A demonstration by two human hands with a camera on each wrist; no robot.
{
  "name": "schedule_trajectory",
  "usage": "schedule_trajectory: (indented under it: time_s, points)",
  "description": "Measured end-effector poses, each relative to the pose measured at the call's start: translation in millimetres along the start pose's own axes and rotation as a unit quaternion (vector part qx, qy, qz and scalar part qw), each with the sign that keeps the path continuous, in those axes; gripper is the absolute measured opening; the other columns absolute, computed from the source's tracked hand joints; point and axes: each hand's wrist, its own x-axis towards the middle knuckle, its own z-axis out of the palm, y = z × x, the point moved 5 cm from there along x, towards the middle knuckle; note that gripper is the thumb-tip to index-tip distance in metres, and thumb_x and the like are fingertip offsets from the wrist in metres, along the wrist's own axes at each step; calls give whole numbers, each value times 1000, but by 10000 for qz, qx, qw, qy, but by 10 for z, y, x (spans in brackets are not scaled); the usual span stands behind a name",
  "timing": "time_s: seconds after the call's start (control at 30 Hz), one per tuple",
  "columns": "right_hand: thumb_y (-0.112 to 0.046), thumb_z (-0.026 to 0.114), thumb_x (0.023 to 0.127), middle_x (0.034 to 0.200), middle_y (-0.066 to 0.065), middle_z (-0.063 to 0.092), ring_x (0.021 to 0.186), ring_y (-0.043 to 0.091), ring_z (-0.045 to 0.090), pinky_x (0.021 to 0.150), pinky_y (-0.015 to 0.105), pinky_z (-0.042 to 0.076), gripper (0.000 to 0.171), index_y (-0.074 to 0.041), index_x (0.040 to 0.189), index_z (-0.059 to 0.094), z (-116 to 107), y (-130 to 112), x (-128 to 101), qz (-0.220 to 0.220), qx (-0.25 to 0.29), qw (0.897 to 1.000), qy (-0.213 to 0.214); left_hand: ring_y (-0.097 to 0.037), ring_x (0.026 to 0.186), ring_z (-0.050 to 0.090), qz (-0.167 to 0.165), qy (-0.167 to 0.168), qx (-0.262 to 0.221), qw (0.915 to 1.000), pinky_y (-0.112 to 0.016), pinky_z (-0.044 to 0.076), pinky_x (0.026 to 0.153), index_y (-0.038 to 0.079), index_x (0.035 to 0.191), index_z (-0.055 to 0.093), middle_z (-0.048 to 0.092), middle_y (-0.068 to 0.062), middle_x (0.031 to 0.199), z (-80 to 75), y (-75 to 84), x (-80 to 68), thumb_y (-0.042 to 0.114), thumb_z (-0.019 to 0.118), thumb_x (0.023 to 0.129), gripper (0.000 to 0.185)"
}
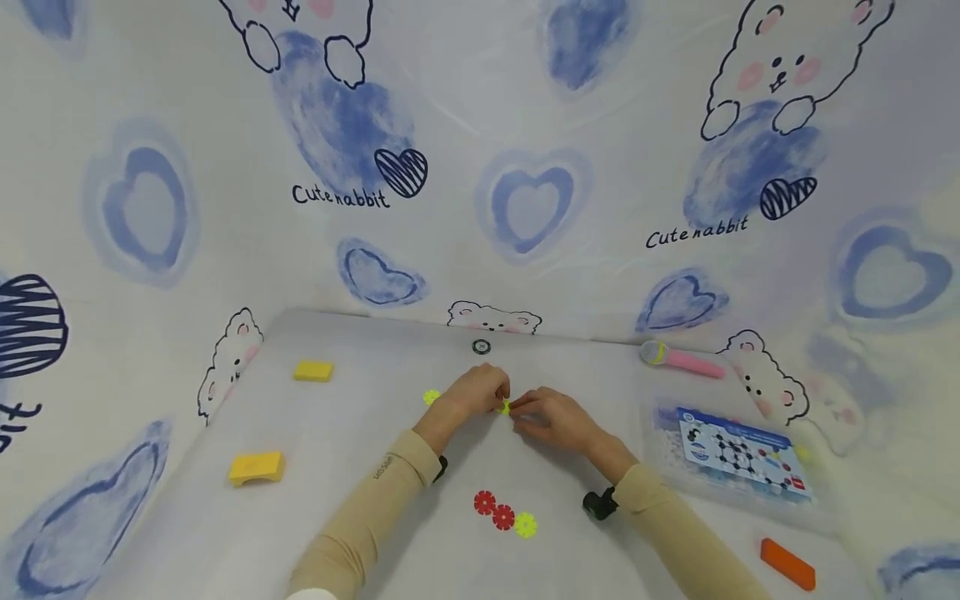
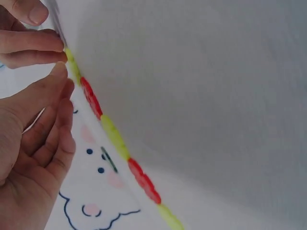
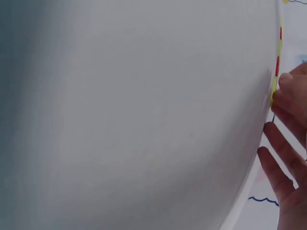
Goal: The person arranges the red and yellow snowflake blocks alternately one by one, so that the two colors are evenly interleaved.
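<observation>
While both hands pinch one yellow disc (image 1: 505, 407), three discs (image 1: 503, 516) lie nearer.

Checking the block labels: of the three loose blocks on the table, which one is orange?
The orange block at the near right edge, beside the plastic box. The other two blocks are yellow and lie on the left.

The cloth (image 1: 360, 500) is printed white with blue hearts and pink-cheeked rabbits. Red and yellow-green discs (image 1: 503, 516) are coloured in a row. Two blocks (image 1: 256, 467) are coloured yellow, one block (image 1: 787, 564) orange. The microphone (image 1: 681, 359) is coloured pink. Beige sleeves (image 1: 375, 500) are worn.
</observation>
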Motion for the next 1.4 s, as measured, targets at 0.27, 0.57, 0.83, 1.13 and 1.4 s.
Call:
schedule_trajectory:
  time_s: [0.27,0.57,0.83,1.13,1.4]
  points:
    - [-22,84,98,126,-2,79,117,18,73,102,41,61,24,-16,121,84,9,6,-79,-337,396,9984,-223,-18,94,74,159,141,-77,9997,-32,61,90,6,105,81,80,-5,101,73,-17,18,2,81,95,11]
    - [-45,86,94,111,-10,75,90,1,65,83,17,55,40,-21,126,82,194,-672,-190,-1311,592,9832,-1121,-17,96,72,182,282,46,9994,-32,59,92,8,104,81,78,-2,101,20,27,8,5,81,97,8]
    - [-45,85,94,105,-11,71,86,-5,59,84,10,48,33,-23,119,83,295,-1030,-279,-1611,-49,9762,-1449,-20,101,69,121,362,-48,9993,-34,57,96,9,102,80,76,-3,102,26,28,-30,5,79,98,6]
    - [-33,86,94,100,-12,68,87,-5,56,87,5,44,19,-23,107,77,362,-1068,-247,-1777,-25,9758,-1273,-15,93,69,205,410,-53,9989,-30,58,88,10,99,80,76,-1,98,41,-55,-19,4,81,97,6]
    - [-28,87,90,90,-19,72,83,-7,57,84,3,39,11,-28,99,79,360,-1077,-230,-2525,-273,9644,-736,-15,93,67,99,333,-77,9994,-31,57,89,9,102,80,75,-1,98,26,-50,-49,5,80,98,6]
